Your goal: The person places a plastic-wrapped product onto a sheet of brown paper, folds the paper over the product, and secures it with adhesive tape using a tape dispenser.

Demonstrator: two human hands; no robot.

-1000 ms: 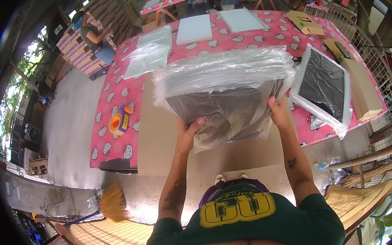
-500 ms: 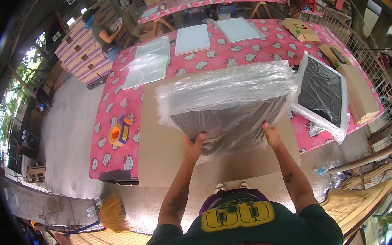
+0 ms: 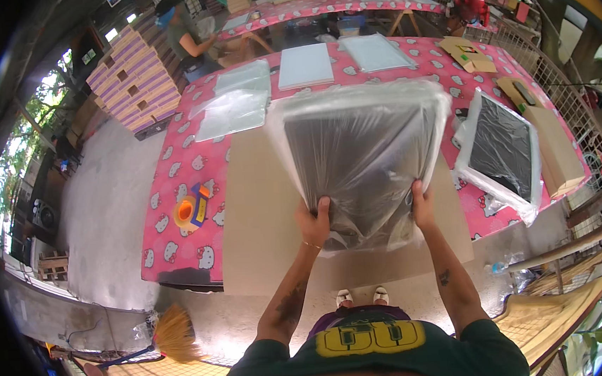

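Observation:
Both hands are closed on a black rectangular panel (image 3: pixel 363 156) with pale edges, wrapped in clear plastic. My left hand (image 3: pixel 313 225) grips its near left side, thumb on top. At the near right side, my right hand (image 3: pixel 423 208) holds it the same way; the fingers beneath are hidden. The panel is held above a flat brown cardboard sheet (image 3: pixel 255 220), its face turned up toward me. Loose plastic bunches at its near edge. To the right, a second plastic-wrapped black panel (image 3: pixel 499 145) lies on the table.
The pink patterned table cover (image 3: pixel 167 191) carries a tape dispenser (image 3: pixel 191 209) on the left. Clear plastic sheets (image 3: pixel 238 104) and a white stack (image 3: pixel 305 66) lie farther back, with a long cardboard box (image 3: pixel 549 147) along the right. A person (image 3: pixel 187 41) stands near stacked cartons (image 3: pixel 133 81).
The wrapped panel has tilted so its black face shows more fully, and it has shifted slightly right. Both hands keep hold of it. The person at the back has moved toward the table.

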